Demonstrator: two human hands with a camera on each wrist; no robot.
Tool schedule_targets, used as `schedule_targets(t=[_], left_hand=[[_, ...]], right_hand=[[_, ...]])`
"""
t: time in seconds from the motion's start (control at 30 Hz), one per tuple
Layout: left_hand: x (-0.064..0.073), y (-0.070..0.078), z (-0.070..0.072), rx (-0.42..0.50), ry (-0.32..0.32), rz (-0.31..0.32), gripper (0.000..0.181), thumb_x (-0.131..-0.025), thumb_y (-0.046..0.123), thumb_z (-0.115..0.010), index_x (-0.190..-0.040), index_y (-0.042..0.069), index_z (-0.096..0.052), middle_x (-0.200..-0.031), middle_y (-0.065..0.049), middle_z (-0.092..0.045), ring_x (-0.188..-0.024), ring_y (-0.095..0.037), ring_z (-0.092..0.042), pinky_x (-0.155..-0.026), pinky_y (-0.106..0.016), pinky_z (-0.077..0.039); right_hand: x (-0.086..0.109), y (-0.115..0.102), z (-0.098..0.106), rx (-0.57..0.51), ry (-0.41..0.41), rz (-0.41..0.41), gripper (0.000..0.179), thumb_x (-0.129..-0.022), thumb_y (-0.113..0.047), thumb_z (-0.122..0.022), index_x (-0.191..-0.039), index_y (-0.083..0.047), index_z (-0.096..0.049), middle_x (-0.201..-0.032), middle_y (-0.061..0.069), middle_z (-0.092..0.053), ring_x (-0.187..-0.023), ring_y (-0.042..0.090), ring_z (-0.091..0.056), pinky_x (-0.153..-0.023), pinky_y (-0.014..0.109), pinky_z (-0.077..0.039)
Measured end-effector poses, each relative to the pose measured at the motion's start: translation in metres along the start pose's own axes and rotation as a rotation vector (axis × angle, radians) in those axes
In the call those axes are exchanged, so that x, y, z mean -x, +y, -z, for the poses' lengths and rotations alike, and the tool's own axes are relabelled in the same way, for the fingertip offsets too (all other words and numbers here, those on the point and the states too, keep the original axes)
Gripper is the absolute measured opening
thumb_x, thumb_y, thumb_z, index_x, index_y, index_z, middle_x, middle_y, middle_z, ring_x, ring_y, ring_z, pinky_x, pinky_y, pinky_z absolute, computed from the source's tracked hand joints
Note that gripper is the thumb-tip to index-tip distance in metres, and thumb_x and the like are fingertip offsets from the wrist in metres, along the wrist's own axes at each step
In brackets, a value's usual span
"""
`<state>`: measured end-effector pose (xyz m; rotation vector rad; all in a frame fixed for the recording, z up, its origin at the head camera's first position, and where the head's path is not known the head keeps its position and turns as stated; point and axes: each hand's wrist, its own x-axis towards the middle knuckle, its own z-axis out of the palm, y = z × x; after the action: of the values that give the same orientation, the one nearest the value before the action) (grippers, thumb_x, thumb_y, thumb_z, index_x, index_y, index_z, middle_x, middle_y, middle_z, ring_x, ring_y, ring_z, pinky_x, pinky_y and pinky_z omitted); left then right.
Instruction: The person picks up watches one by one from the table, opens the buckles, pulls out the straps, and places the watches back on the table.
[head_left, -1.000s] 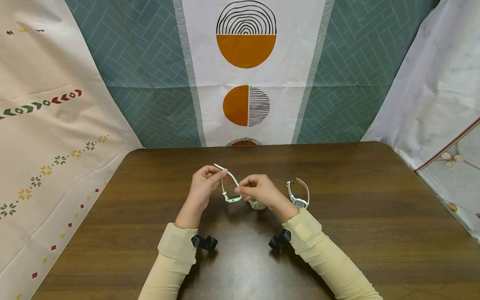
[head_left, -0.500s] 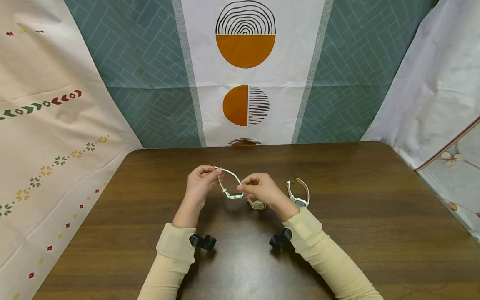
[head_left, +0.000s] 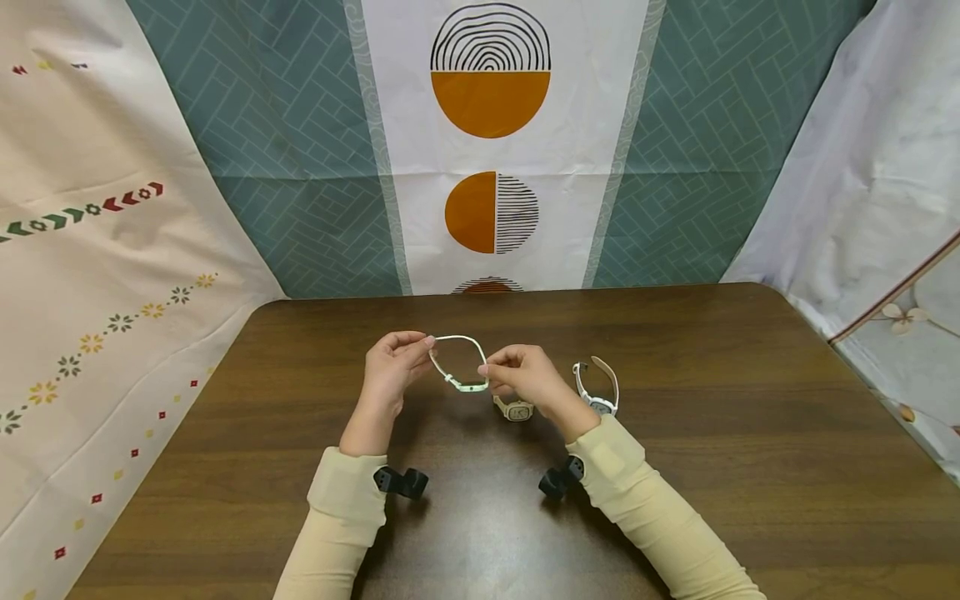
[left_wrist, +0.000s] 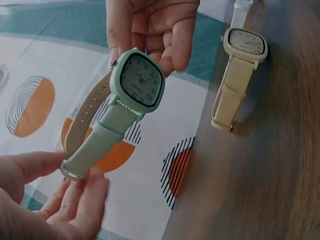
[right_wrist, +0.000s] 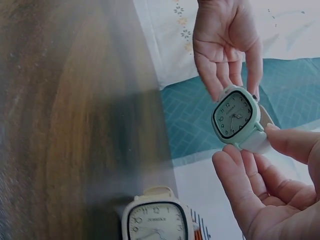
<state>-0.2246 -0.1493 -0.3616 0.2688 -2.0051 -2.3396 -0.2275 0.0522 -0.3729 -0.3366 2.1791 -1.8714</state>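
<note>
Both hands hold a mint-green wristwatch (head_left: 472,387) above the table, its strap bent into a loop. My left hand (head_left: 392,367) pinches the strap's far end between thumb and fingers, near the buckle (left_wrist: 73,172). Over on the other side, my right hand (head_left: 522,371) pinches the strap close to the case. The square dial (right_wrist: 234,116) shows in both wrist views. A row of holes runs along one half of the strap (left_wrist: 90,107). Just below my right hand lies a cream-yellow wristwatch (left_wrist: 240,70), partly covered by that hand in the head view.
A white wristwatch (head_left: 602,407) with its strap standing up is on the brown wooden table (head_left: 750,417), right of my right wrist. Patterned cloths hang behind the table (head_left: 510,150) and at its left side (head_left: 112,250) and right side.
My left hand has moved a little to the left, drawing its end of the strap along. The strap loop is wider and the case sits slightly higher; my right hand has barely moved.
</note>
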Motion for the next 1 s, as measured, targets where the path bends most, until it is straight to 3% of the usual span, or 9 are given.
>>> schedule_targets(t=[0.2, 0.37, 0.63, 0.83, 1.0], left_hand=[[-0.002, 0.0, 0.005, -0.051, 0.0, 0.055, 0.025, -0.09, 0.006, -0.063, -0.11, -0.006, -0.055, -0.075, 0.008, -0.065, -0.074, -0.009, -0.067, -0.068, -0.022, -0.055], [-0.003, -0.002, 0.007, -0.059, -0.009, 0.068, 0.027, -0.091, 0.005, -0.062, -0.113, -0.008, -0.055, -0.082, 0.001, -0.067, -0.074, -0.009, -0.066, -0.065, -0.019, -0.054], [-0.007, 0.001, 0.006, -0.12, -0.05, 0.077, 0.03, -0.092, 0.008, -0.062, -0.116, -0.01, -0.055, -0.095, -0.008, -0.067, -0.082, -0.011, -0.067, -0.076, -0.024, -0.055], [-0.006, -0.002, 0.013, -0.155, -0.043, 0.078, 0.029, -0.091, 0.007, -0.063, -0.113, -0.01, -0.054, -0.087, -0.002, -0.065, -0.077, -0.009, -0.066, -0.075, -0.024, -0.055], [-0.008, -0.003, 0.018, -0.191, -0.046, 0.067, 0.027, -0.091, 0.007, -0.062, -0.111, -0.009, -0.053, -0.084, 0.001, -0.063, -0.072, -0.005, -0.064, -0.073, -0.023, -0.055]], right_hand=[[-0.001, 0.001, -0.006, -0.035, 0.019, -0.015, 0.021, -0.088, -0.004, -0.064, -0.099, 0.014, -0.062, -0.077, 0.006, -0.063, -0.069, 0.02, -0.066, -0.072, 0.035, -0.057], [-0.001, 0.003, -0.011, -0.038, 0.03, -0.025, 0.021, -0.088, -0.004, -0.065, -0.099, 0.013, -0.062, -0.078, 0.008, -0.065, -0.071, 0.024, -0.067, -0.071, 0.035, -0.057], [-0.003, 0.006, -0.015, -0.072, 0.037, -0.041, 0.021, -0.088, -0.002, -0.064, -0.102, 0.012, -0.058, -0.094, 0.03, -0.065, -0.069, 0.02, -0.067, -0.07, 0.037, -0.057], [-0.004, 0.011, -0.025, -0.058, 0.007, -0.059, 0.02, -0.088, -0.002, -0.064, -0.101, 0.012, -0.058, -0.088, 0.026, -0.066, -0.068, 0.022, -0.068, -0.068, 0.038, -0.058], [-0.005, 0.011, -0.031, -0.033, 0.02, -0.075, 0.019, -0.087, -0.001, -0.065, -0.1, 0.012, -0.059, -0.093, 0.031, -0.066, -0.067, 0.021, -0.069, -0.065, 0.035, -0.058]])
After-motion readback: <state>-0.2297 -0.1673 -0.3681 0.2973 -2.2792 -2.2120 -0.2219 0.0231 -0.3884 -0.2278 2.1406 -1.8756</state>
